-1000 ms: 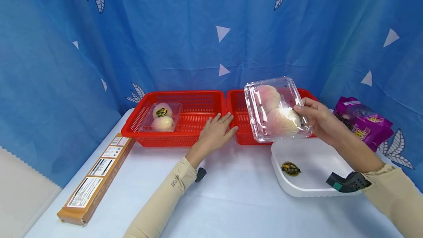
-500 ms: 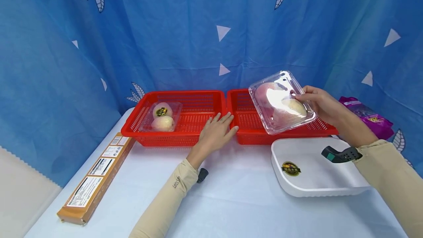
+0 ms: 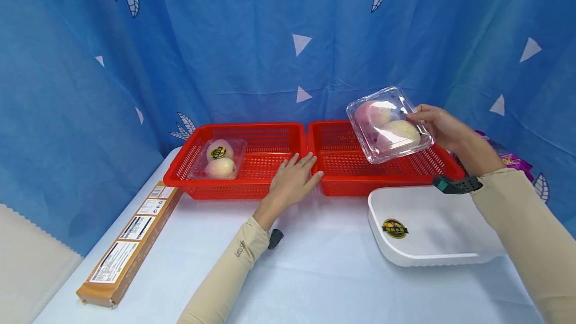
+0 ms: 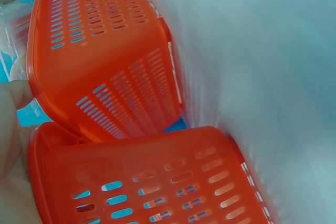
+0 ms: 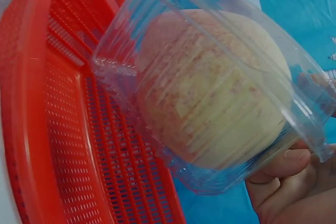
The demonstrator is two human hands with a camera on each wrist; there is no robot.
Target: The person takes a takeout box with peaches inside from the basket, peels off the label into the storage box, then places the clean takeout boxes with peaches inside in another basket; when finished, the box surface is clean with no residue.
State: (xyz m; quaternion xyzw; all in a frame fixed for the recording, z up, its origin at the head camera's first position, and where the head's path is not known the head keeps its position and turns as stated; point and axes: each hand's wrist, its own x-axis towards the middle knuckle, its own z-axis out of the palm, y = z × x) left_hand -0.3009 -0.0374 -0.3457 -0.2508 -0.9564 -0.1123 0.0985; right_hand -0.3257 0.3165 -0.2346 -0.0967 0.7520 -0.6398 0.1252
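Observation:
My right hand (image 3: 443, 126) grips the right edge of a clear plastic clamshell (image 3: 390, 126) with two pinkish-yellow peaches inside, held tilted above the right red basket (image 3: 346, 179). In the right wrist view one peach (image 5: 210, 87) fills most of the box, and the thumb presses near the box's edge. My left hand (image 3: 292, 179) lies with fingers extended over the adjoining rims of the two baskets. In the left red basket (image 3: 274, 156), a second clear box with two peaches (image 3: 220, 168) sits at the left end; a black-and-gold sticker shows on one.
A white plastic tub (image 3: 432, 249) with a round-label sticker stands in front of the right basket. To the left lies a long brown carton (image 3: 130, 244). A purple bag (image 3: 513, 161) is partly hidden behind my right forearm. A blue curtain (image 3: 252, 39) hangs behind.
My right hand has carried the clamshell up and to the right, away from the white tub and farther back over the right basket; the box has tilted. The left hand has stayed put.

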